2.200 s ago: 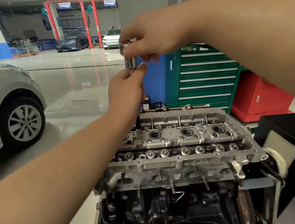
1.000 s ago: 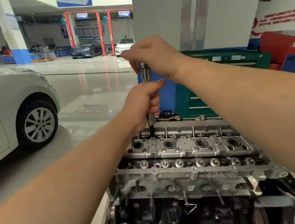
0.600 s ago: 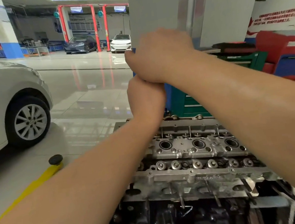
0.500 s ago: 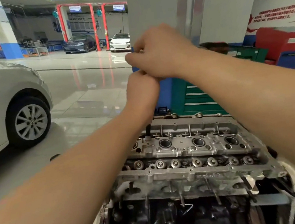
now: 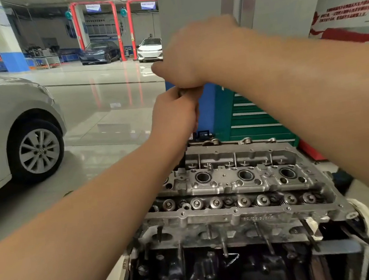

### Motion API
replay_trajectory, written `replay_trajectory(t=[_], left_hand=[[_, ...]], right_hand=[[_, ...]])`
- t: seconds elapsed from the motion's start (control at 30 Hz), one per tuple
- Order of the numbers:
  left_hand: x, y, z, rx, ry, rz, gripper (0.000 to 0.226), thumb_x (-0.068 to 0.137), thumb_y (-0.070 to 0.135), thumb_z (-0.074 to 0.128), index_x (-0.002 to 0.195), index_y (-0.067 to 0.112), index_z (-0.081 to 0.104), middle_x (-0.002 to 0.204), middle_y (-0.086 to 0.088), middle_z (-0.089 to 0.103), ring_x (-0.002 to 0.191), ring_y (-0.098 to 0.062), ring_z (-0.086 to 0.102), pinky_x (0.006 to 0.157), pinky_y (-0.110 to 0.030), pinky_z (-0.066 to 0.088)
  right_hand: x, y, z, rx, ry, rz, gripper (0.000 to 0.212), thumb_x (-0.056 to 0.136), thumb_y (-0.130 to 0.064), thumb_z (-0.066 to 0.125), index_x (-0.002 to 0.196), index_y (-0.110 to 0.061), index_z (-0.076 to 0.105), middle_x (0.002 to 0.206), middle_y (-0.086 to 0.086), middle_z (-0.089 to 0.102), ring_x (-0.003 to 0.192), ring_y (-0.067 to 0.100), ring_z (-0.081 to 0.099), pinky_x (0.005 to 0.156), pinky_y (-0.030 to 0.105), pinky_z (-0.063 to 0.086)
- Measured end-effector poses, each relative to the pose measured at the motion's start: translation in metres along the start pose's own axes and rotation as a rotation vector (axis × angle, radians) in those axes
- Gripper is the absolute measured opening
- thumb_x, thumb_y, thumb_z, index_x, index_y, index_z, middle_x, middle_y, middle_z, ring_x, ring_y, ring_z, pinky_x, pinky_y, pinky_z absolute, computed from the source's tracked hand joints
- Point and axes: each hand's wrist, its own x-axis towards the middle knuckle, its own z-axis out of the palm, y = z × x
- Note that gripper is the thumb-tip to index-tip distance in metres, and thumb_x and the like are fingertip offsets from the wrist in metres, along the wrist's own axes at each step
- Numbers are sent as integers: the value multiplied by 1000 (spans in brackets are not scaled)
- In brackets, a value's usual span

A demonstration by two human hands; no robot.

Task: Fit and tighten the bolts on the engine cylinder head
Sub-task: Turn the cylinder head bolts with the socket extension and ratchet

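Hands stack one above the other over the far left corner of the bare grey metal cylinder head (image 5: pixel 239 179), which sits on top of the dark, oily engine block (image 5: pixel 221 272) in the lower middle of the view. The left hand (image 5: pixel 175 117) curls around an upright metal tool shaft (image 5: pixel 182 91), only a sliver showing between the fists. The right hand (image 5: pixel 193 55) grips the shaft's top from above, fingers curled tight. A silver car (image 5: pixel 0 132) stands at left, a green drawer cabinet (image 5: pixel 254 118) behind the engine.
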Motion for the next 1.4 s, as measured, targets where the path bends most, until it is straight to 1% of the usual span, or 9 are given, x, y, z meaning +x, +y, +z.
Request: replay_trajectory(t=[0.1, 0.2, 0.4, 0.53, 0.7, 0.87, 0.97, 1.2, 1.4], left_hand=[[-1, 2, 3, 5, 49, -24, 25, 87, 17, 63, 71, 5, 48, 64, -15, 33, 61, -27, 27, 56, -40, 25], [7, 1, -13, -128, -201, -70, 41, 90, 7, 60, 63, 19, 31, 48, -2, 25, 44, -18, 18, 48, -24, 18], [22, 4, -30, -192, -595, -203, 50, 99, 15, 49, 54, 26, 29, 49, 4, 13, 47, -15, 6, 48, -27, 13], [18, 1, -26, -150, -494, -142, 44, 101, 12, 50, 62, 21, 30, 48, 2, 21, 47, -16, 12, 47, -26, 19], [-1, -6, -6, 63, 16, 1, 32, 96, 28, 62, 81, 1, 53, 60, -12, 52, 50, -18, 47, 46, -24, 39], [-20, -20, 16, 45, 337, 44, 31, 94, 36, 53, 68, 23, 42, 59, 1, 42, 53, -9, 34, 60, -37, 32], [-3, -15, 8, 15, 227, -4, 40, 87, 30, 57, 58, 27, 30, 56, 5, 23, 60, -18, 21, 60, -42, 19], [23, -13, -31, -193, -636, -213, 47, 98, 29, 56, 59, 26, 31, 47, 5, 19, 46, -16, 10, 52, -32, 16], [4, -15, -15, 91, -87, -8, 42, 95, 34, 67, 83, -5, 56, 57, -9, 54, 52, -20, 48, 55, -33, 40]], right_hand=[[-5, 0, 2, -48, 64, -41, 64, 94, -75, 23, 73, -17, 40, 71, -3, 33, 72, 27, 42, 70, 41, 39], [-5, 8, 9, 131, 137, -112, 79, 78, -96, 25, 64, -20, 43, 64, -2, 44, 58, 19, 43, 55, 31, 28], [1, 30, 14, 503, 34, -447, 72, 81, -87, 34, 103, -30, 71, 89, 2, 67, 89, 20, 60, 79, 36, 45], [-6, 27, 27, 648, 54, -387, 50, 97, -71, 35, 99, -30, 64, 83, 1, 65, 80, 22, 57, 72, 37, 45], [0, -1, 7, -44, 59, -16, 62, 100, -71, 22, 89, -18, 53, 86, 0, 47, 84, 29, 48, 76, 45, 39], [0, -23, -9, -207, 72, -102, 73, 91, -85, 20, 69, -17, 37, 73, 5, 46, 62, 25, 46, 60, 38, 37], [-4, -9, -1, -109, 136, -118, 82, 82, -94, 19, 68, -19, 48, 69, 3, 52, 59, 22, 46, 53, 32, 28], [-10, 40, 11, 607, -99, -384, 59, 82, -88, 39, 121, -50, 62, 107, -22, 67, 93, -3, 57, 78, 26, 43], [-7, 8, 15, 95, 94, -38, 55, 101, -67, 26, 84, -20, 49, 82, 2, 51, 77, 25, 49, 70, 37, 36]])
